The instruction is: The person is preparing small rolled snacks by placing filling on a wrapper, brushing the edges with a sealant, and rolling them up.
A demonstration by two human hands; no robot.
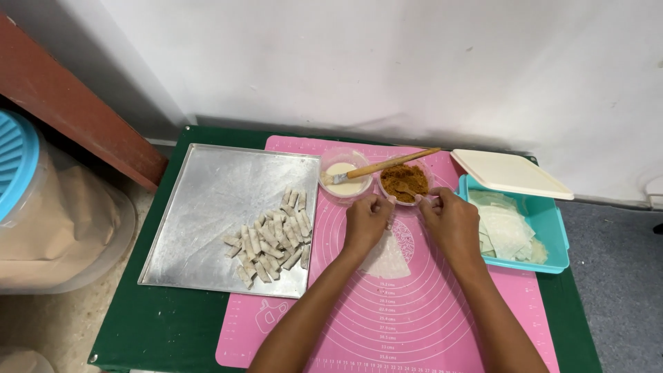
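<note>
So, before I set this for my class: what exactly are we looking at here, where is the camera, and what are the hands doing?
The picture comes from a camera worn on a person's head, looking down at their own two bare hands; no machine is involved. The left hand and right hand pinch the far edge of a thin pale wrapper lying on a pink mat, which covers a green table. Beyond the hands stand a bowl of pale liquid with a brush resting across it, and a bowl of brown filling. On the left, a metal tray holds finished small rolls. On the right, a turquoise box holds more wrappers, its lid propped on its far edge.
</note>
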